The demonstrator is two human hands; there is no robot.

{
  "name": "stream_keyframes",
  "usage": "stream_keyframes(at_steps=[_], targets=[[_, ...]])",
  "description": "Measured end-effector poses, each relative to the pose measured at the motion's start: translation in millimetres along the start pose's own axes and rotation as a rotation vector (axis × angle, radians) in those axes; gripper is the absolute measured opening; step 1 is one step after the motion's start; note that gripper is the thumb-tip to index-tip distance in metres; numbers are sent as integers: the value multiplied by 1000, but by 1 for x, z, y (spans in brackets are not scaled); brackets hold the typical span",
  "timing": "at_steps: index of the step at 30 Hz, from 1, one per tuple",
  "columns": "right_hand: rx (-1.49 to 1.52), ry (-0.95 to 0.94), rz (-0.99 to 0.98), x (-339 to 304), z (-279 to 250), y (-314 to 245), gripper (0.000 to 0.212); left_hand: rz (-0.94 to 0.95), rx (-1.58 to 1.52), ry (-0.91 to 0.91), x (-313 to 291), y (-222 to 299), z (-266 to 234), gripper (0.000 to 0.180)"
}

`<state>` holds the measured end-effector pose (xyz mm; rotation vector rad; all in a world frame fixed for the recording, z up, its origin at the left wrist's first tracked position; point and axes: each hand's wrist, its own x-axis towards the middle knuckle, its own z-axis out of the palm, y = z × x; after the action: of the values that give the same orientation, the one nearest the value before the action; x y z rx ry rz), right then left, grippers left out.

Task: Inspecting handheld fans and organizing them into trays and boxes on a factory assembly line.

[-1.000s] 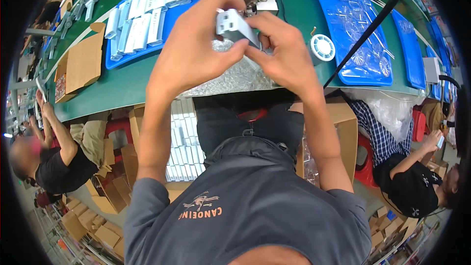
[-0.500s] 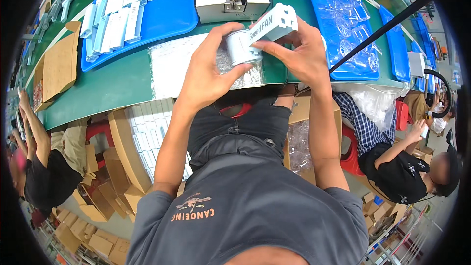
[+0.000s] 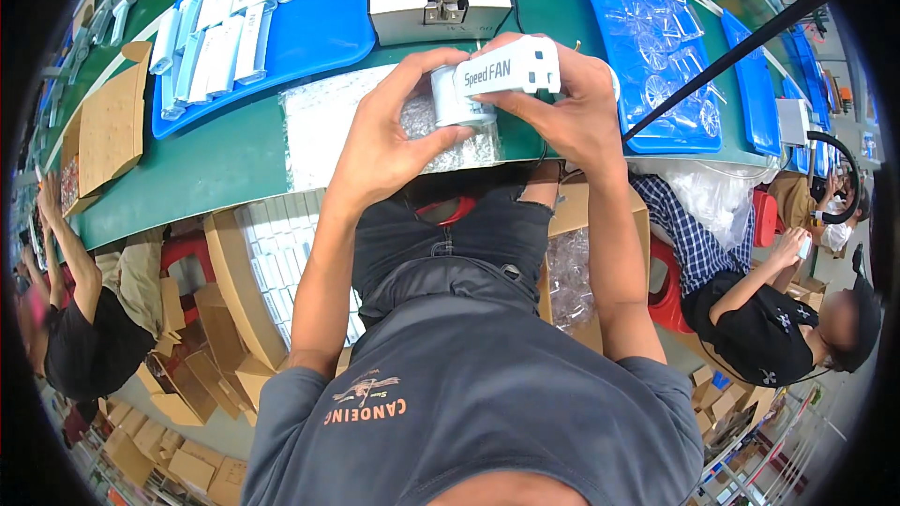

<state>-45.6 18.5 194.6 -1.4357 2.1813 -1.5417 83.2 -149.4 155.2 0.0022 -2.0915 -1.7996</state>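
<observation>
Between my hands, above the bench, are two white plastic parts. My left hand [image 3: 389, 122] curls its thumb and fingers round a short white cylinder [image 3: 448, 108], gripping its left side. In my right hand [image 3: 581, 112] is a white box-shaped fan handle [image 3: 511, 70], with dark lettering on its face and small square holes near its right end. The handle's left end overlaps the cylinder's upper right; whether the two are joined I cannot tell. Beneath them lies a sheet of bubble wrap [image 3: 323, 122] on the green bench [image 3: 206, 164].
A blue tray [image 3: 319, 42] of white handles lies left, another blue tray [image 3: 698, 136] of clear plastic fan parts right. A metal fixture [image 3: 441, 23] stands ahead. A black rod [image 3: 722, 66] slants across the right. An open carton [image 3: 112, 131] is far left; co-workers sit on both sides.
The fan handle has turned from a steep tilt to nearly level, its right end dropping. My right hand has turned with it; the left hand keeps its hold on the cylinder.
</observation>
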Motion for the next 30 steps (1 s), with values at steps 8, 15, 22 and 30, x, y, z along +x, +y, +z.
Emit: stream_keyframes(at_steps=[8,15,22,30], targets=[[60,27,38,-4,1,2,31,5,-1,19,2,2,5,60],[169,234,77,-8,6,-14,38,118,215,142,9,9,15,52],[-232,232,149,-34,38,-45,28,0,133,264,6,2,24,46],[-136,398,153,-21,43,-51,23,141,385,392,-1,11,43,41]])
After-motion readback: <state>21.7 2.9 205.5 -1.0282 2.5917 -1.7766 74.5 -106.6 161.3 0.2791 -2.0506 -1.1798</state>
